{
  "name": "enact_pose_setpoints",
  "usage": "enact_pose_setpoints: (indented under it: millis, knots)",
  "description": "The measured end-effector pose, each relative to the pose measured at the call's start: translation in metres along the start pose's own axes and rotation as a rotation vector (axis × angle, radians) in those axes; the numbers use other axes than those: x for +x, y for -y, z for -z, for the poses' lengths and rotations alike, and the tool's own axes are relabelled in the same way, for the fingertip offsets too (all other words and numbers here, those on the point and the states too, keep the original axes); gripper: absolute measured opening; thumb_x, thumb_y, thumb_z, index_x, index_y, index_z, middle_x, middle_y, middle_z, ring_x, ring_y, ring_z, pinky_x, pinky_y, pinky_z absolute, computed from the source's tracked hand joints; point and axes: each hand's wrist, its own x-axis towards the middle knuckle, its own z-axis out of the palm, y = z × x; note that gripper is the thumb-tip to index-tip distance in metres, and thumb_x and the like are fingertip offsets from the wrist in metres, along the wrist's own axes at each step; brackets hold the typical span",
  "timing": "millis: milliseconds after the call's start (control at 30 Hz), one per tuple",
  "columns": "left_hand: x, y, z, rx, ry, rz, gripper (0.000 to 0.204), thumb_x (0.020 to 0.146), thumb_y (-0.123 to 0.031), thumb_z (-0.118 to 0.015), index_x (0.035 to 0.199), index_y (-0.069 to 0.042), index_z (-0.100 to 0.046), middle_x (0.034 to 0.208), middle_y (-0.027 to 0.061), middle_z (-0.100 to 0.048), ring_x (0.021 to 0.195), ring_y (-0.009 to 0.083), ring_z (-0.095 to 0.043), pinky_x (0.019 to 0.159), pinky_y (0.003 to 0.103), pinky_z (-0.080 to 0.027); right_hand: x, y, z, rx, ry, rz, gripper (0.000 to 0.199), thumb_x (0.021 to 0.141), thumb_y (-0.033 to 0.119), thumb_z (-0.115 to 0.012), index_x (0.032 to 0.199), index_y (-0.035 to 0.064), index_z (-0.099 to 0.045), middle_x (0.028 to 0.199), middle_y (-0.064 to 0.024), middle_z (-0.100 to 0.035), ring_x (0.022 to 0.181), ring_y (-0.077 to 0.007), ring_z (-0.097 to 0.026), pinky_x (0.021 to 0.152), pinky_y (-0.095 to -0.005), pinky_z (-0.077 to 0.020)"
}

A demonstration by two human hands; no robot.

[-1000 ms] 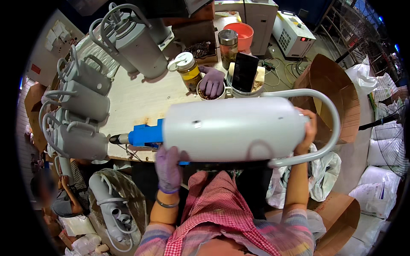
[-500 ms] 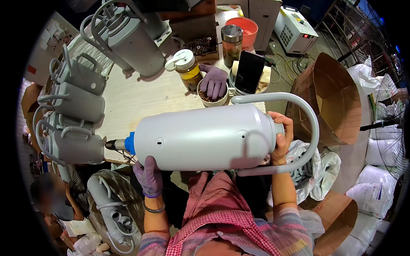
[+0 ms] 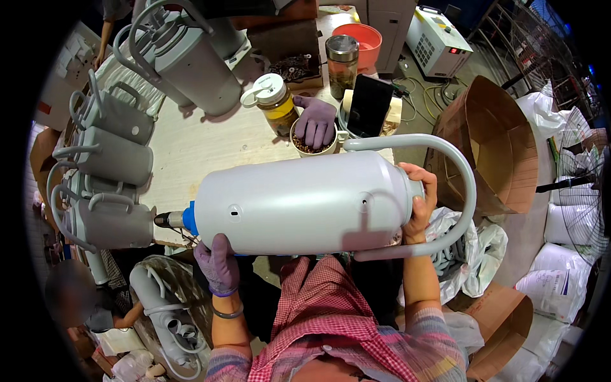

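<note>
A large grey metal jug [image 3: 286,207] lies sideways in front of me, its big looped handle [image 3: 470,184] reaching out to the right. My right hand [image 3: 419,202], bare, is wrapped round the neck end inside that loop. At the lower left of the body, my left hand [image 3: 218,264] in a purple glove presses its thumb against the side; its other fingers are mostly hidden underneath. A blue collar on a dark-tipped metal tool [image 3: 178,219] meets the jug's left end. Two small holes show on the side facing up.
An empty purple glove [image 3: 316,121] lies over a cup of small parts [image 3: 313,149] behind the jug. Nearby are a lidded jar [image 3: 270,95], a glass bottle [image 3: 342,67] and a phone [image 3: 369,105]. Several grey jugs [image 3: 114,156] line the left. A cardboard box [image 3: 490,146] stands right.
The jug's left end and my left hand have shifted slightly left; my right hand keeps its hold. Another person's arm now shows at the upper left.
</note>
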Motion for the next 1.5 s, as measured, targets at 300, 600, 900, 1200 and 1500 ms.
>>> enact_pose_setpoints:
  millis: [300,600,900,1200,1500]
  knots:
    - [0.002,0.027,0.011,0.084,-0.051,-0.034,0.042,0.091,-0.026,-0.072,0.115,0.006,-0.057,0.107,0.0099,-0.067,0.095,0.0168,-0.063,0.086,0.033,-0.051,-0.010,-0.015,0.018,-0.029,0.095,0.019,0.057,0.091,0.048,-0.059,0.123,0.0010,-0.052,0.130,-0.0216,-0.056,0.121,-0.0301,-0.052,0.104,-0.0432,-0.0391]
    - [0.008,0.019,0.015,0.267,0.007,-0.114,0.059,0.099,-0.038,-0.058,0.133,0.009,-0.047,0.123,0.0215,-0.061,0.107,0.0272,-0.062,0.094,0.042,-0.050,-0.263,-0.118,0.378,-0.977,-0.782,-0.816,0.028,0.092,0.024,-0.064,0.110,0.0035,-0.068,0.096,-0.0076,-0.071,0.088,-0.0172,-0.066,0.074,-0.0302,-0.0515]
    - [0.009,0.012,0.034,0.361,0.076,-0.175,0.060,0.102,-0.043,-0.048,0.133,0.009,-0.049,0.129,0.0211,-0.057,0.113,0.0278,-0.061,0.088,0.042,-0.054,-0.269,-0.179,0.353,-1.289,-0.186,-1.368,0.055,0.085,0.037,-0.063,0.122,-0.0031,-0.057,0.120,-0.0296,-0.062,0.115,-0.0420,-0.059,0.096,-0.0467,-0.0483]
    - [-0.002,0.007,0.029,0.347,0.033,-0.107,0.063,0.101,-0.044,-0.049,0.129,0.013,-0.051,0.124,0.0239,-0.059,0.113,0.0288,-0.059,0.094,0.045,-0.050,-0.254,-0.011,0.336,-0.974,-0.321,-0.723,0.026,0.091,0.021,-0.067,0.108,0.0054,-0.057,0.088,-0.0198,-0.064,0.082,-0.0434,-0.063,0.071,-0.0441,-0.0501]
    - [0.003,0.018,0.021,0.366,0.036,-0.151,0.064,0.098,-0.044,-0.058,0.128,0.013,-0.053,0.123,0.0221,-0.059,0.108,0.0265,-0.060,0.093,0.041,-0.050,-0.215,0.111,0.289,-0.928,-0.249,-0.148,0.027,0.085,0.011,-0.074,0.107,0.0017,-0.060,0.101,-0.0141,-0.064,0.089,-0.0243,-0.064,0.082,-0.0356,-0.0505]
